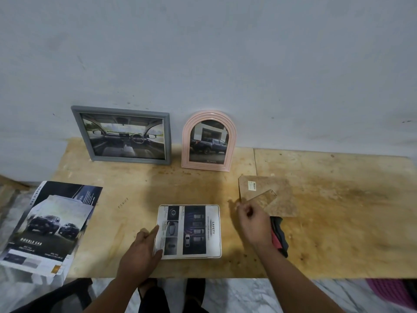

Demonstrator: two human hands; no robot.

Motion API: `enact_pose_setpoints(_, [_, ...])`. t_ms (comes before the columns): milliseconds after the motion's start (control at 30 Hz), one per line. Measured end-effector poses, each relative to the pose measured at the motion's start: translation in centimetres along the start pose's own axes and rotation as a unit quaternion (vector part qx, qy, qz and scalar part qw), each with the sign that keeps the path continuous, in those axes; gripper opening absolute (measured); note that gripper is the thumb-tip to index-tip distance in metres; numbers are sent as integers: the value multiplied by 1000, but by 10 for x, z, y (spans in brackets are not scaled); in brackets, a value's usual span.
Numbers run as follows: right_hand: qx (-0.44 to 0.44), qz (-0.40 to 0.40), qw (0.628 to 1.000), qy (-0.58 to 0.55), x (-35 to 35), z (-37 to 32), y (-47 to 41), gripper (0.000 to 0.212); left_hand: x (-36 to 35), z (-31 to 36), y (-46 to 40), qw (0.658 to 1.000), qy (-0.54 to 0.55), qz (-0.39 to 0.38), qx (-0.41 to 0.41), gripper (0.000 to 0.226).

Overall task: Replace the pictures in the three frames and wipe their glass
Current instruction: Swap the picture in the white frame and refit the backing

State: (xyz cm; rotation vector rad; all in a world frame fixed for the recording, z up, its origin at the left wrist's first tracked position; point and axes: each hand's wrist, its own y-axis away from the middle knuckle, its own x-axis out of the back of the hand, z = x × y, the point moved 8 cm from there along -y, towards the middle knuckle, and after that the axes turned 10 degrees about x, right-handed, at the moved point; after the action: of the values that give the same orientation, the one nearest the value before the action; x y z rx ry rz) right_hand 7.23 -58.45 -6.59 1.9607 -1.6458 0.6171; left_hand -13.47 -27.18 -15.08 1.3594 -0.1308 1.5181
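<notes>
My left hand (144,247) rests flat-fingered on the white frame (188,231) lying on the table (338,199). My right hand (252,220) pinches the brown backing board (266,195), cloth (279,236) beside. Grey frame (123,134) and pink frame (208,141) stand against the wall, seemingly done. Third needs closing; whether it's wiped, I can't tell.

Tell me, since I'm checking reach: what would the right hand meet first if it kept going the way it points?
Probably the brown backing board: the right hand points up-left at its near corner, apparently almost touching it, though depth is unclear.
</notes>
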Motion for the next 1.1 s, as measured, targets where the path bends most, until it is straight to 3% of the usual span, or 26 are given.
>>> enact_pose_setpoints(67, [-30, 96, 995, 9, 39, 20, -25, 21, 2, -1, 2, 1000, 12, -5, -1, 78])
enact_pose_setpoints(133, [-121, 137, 981, 66, 67, 57, -47, 36, 4, 0, 4, 1000, 23, -7, -7, 78])
enact_pose_setpoints(233, [-333, 85, 934, 94, 87, 115, -57, 75, 6, 2, 7, 1000, 18, -13, -7, 77])
enact_pose_setpoints(367, [-392, 26, 919, -13, 85, 156, -67, 106, 2, -2, 7, 999, 5, -36, -8, 81])
enact_pose_setpoints(433, [-383, 27, 923, 6, 88, 171, -70, 89, 0, -2, 8, 999, 3, -48, -3, 73])
enact_pose_setpoints(533, [-328, 52, 943, 10, 99, 157, -65, 39, 2, 1, 7, 999, 4, -48, -2, 64])
enact_pose_setpoints(600, [-305, 71, 949, -45, 105, 142, -55, 28, 3, 1, 5, 999, 6, -47, 5, 60])
enact_pose_setpoints(833, [-252, 54, 935, -245, 88, 93, -9, 15, 5, 0, 4, 999, 20, -32, 36, 48])
enact_pose_setpoints(1100, [-224, -92, 935, -259, -4, 50, 45, 13, 4, -4, 6, 996, 57, -31, 67, 52])
